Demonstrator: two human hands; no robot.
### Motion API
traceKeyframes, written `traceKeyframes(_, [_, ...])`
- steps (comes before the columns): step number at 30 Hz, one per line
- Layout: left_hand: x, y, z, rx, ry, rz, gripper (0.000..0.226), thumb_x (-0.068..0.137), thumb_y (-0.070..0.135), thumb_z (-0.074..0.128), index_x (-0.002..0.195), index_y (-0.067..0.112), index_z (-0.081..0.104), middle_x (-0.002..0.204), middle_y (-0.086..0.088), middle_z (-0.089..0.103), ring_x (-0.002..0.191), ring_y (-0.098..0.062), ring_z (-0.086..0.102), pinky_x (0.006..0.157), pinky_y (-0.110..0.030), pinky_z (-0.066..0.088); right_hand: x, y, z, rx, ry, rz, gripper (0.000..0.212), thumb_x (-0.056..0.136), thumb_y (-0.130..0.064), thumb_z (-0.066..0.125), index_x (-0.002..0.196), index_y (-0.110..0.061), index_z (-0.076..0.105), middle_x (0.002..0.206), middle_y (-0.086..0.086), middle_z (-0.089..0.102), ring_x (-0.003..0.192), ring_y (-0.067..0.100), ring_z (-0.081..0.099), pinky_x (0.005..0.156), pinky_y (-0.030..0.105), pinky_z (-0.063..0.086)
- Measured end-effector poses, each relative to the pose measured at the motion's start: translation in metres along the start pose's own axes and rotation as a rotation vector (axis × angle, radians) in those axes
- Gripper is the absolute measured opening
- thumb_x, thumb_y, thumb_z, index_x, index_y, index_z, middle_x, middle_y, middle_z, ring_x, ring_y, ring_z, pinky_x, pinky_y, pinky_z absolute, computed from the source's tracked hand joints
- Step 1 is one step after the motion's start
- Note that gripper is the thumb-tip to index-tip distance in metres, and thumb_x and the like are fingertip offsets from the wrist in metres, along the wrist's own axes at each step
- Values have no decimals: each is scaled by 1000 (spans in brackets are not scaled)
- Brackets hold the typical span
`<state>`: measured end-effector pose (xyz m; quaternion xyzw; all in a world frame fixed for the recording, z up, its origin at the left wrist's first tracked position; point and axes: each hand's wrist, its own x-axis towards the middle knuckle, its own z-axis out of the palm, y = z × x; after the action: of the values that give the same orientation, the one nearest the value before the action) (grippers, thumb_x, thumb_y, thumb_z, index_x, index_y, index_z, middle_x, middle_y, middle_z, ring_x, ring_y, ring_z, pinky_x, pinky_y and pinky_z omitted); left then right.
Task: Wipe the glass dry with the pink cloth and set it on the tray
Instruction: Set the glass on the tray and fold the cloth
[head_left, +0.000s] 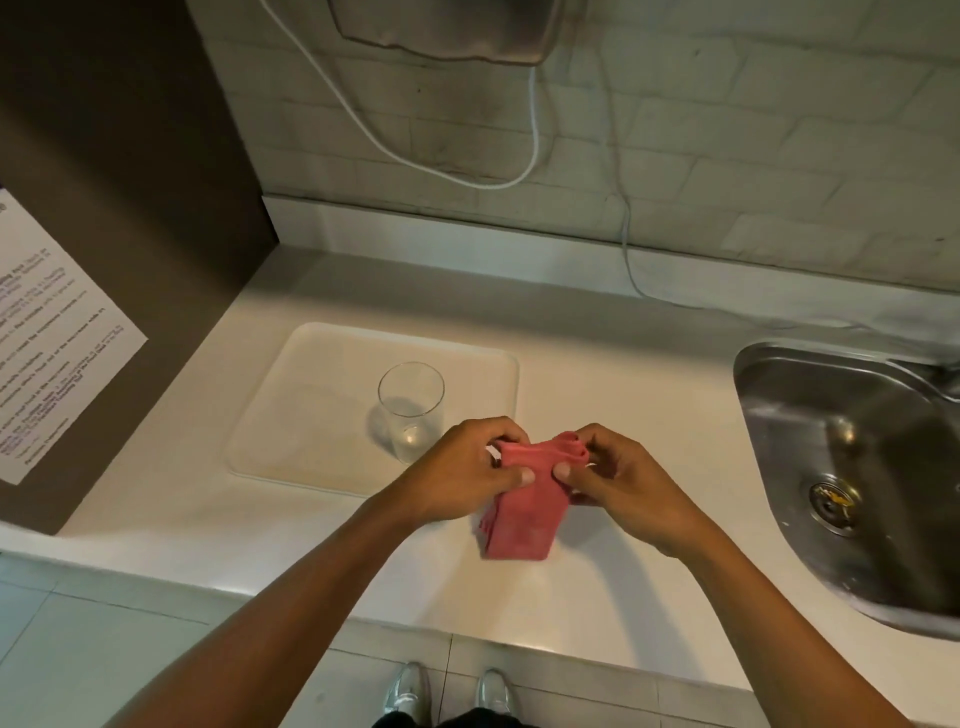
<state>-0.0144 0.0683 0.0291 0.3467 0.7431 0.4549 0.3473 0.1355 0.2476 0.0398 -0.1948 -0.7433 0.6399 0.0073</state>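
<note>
The glass (411, 410) stands upright on the tray (322, 364), in its right half, and no hand touches it. Both hands are busy with the pink cloth (524, 504), just beside the front right corner of the tray, above the desk (597, 374).

The left hand (467, 470) has its grip closed on the left end of the cloth's upper edge, thumb against fingers. The right hand (618, 475) pinches the right end in the same way. The cloth hangs down from these two grips in a folded, layered pad.

In my judgement the task is near its end, or perhaps at its very start: the glass is already on the tray, but the picture does not show whether it is dry. A pale mark inside the bottom may be water or only reflected light; I cannot tell. If wiping is still needed, the glass must be picked up again.

The glass is clear, thin-walled and round, a little wider at the rim. The tray is flat, cream-coloured, probably plastic, with rounded corners and a low raised rim. The cloth looks soft and matt, like microfibre. The desk is smooth and white. At the right there is a steel sink (779, 395).
</note>
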Motion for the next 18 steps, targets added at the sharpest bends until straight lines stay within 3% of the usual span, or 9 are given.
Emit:
traceKeyframes(3, [18, -6, 1, 73, 25, -36, 19, 96, 12, 77, 97, 29, 71, 100, 7, 73, 85, -6, 74, 70, -27, 60, 13, 8, -13, -199, 1, 55, 10, 96, -30, 70, 105, -27, 66, 92, 8, 77, 89, 25, 75, 80, 41, 64])
traceKeyframes(5, [31, -9, 3, 92, 33, -50, 21, 96, 10, 77, 92, 29, 71, 98, 9, 73, 69, 8, 70, 63, -21, 52, 24, 12, -19, -231, 3, 83, 9, 97, -27, 69, 104, -24, 65, 91, 10, 76, 85, 26, 75, 76, 42, 64])
traceKeyframes(8, [52, -12, 8, 174, 94, -22, 20, 95, 7, 80, 91, 25, 72, 94, 12, 72, 84, 1, 67, 74, -21, 48, 45, 15, -27, -309, 35, 66, 3, 97, -18, 68, 100, -18, 66, 94, 9, 72, 76, 23, 76, 66, 37, 64])
traceKeyframes(12, [81, -18, 15, 239, 183, -53, 16, 94, 7, 82, 93, 20, 73, 96, 2, 72, 91, -18, 67, 76, -25, 50, 77, 10, -39, -519, 45, 69, 1, 97, -17, 68, 96, -17, 68, 82, 5, 74, 62, 16, 75, 63, 26, 58])
traceKeyframes(14, [94, -21, 18, 287, 220, -56, 11, 95, 8, 82, 96, 16, 75, 101, -3, 76, 94, -22, 69, 79, -29, 54, 93, 9, -43, -610, 63, 90, 1, 97, -17, 67, 96, -18, 68, 82, 5, 75, 65, 17, 73, 61, 21, 53])
traceKeyframes(18, [112, -23, 26, 396, 256, -56, 9, 96, 8, 80, 98, 15, 74, 108, -8, 81, 98, -27, 75, 78, -32, 55, 113, 17, -42, -741, 110, 114, 7, 98, -15, 65, 103, -14, 70, 99, 11, 74, 81, 24, 68, 73, 30, 54])
